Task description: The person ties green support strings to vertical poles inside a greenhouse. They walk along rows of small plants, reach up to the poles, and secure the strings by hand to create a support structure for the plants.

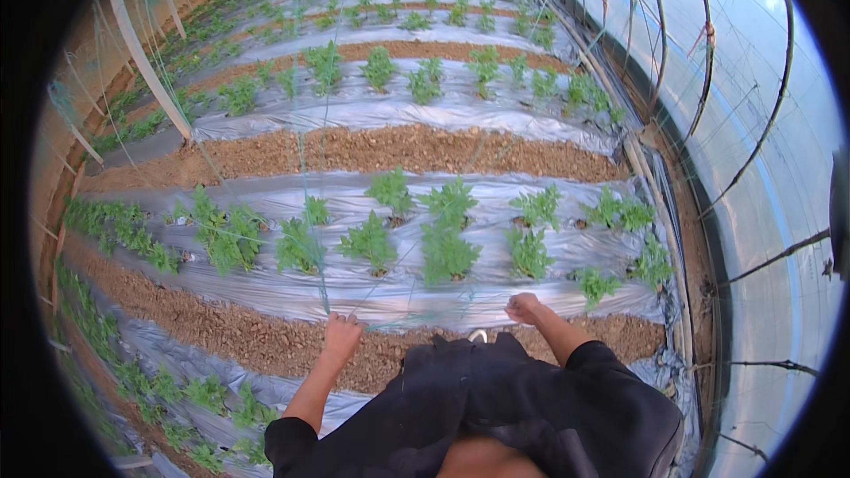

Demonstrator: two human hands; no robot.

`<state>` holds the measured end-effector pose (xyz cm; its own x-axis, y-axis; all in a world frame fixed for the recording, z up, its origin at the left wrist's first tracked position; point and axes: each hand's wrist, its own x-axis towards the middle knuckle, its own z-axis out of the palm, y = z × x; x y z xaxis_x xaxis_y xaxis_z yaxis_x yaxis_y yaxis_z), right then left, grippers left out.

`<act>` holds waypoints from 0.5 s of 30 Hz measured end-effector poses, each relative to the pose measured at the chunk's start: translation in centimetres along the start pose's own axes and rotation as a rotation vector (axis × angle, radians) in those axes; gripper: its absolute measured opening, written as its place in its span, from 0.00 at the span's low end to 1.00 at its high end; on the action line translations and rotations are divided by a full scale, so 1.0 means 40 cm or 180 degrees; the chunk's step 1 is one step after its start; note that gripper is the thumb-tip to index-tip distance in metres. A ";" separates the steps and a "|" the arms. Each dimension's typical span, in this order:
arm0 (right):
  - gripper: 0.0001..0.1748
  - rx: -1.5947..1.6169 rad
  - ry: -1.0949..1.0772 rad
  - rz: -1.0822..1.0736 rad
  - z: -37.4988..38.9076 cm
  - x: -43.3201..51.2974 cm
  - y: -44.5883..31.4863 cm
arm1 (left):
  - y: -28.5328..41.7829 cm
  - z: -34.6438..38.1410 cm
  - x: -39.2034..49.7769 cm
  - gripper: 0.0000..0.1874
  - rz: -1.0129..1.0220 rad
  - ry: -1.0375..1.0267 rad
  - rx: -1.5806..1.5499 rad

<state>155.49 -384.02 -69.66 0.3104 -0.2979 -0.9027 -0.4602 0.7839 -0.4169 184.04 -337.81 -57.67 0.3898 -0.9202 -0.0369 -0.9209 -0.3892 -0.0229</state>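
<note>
My left hand [344, 337] is closed around thin green twine [323, 289], whose strands run upward from the fist and out past the top of the view. Looser, tangled green strands [458, 307] stretch sideways from that hand to my right hand [523, 309]. The right fingers are curled together at the end of these strands; the exact pinch is too small to see. Both hands are held above the near edge of a bed covered in silver plastic film [408, 295]. Leafy green seedlings [450, 255] grow through holes in the film just beyond.
Bare soil furrows [398, 149] separate further planted rows. A pale post [147, 53] stands at the left, with strings hanging nearby. On the right, a greenhouse wall of clear film [764, 212] curves over dark hoops [707, 46]. Pipes [671, 259] run along its base.
</note>
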 end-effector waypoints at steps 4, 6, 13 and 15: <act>0.56 -0.2881 -0.0771 -0.1270 0.055 -0.072 -0.050 | 0.013 0.103 -0.084 0.05 0.0286 -0.0810 0.0288; 0.76 -0.3949 -0.1236 -0.1973 0.204 -0.124 -0.077 | 0.050 0.153 -0.125 0.05 0.0770 -0.0680 0.0251; 0.59 -0.2672 -0.3003 -0.2325 0.761 -0.311 0.116 | 0.228 0.468 -0.121 0.09 0.0813 -0.0814 -0.0954; 0.46 -0.2739 -0.3147 -0.2176 0.799 -0.240 0.165 | 0.248 0.541 -0.156 0.10 0.0543 -0.0996 -0.1116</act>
<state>176.07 -358.56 -60.36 0.9306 0.2928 -0.2196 -0.2253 -0.0147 -0.9742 172.64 -335.00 -79.27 0.1673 -0.9359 -0.3100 -0.8975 -0.2748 0.3450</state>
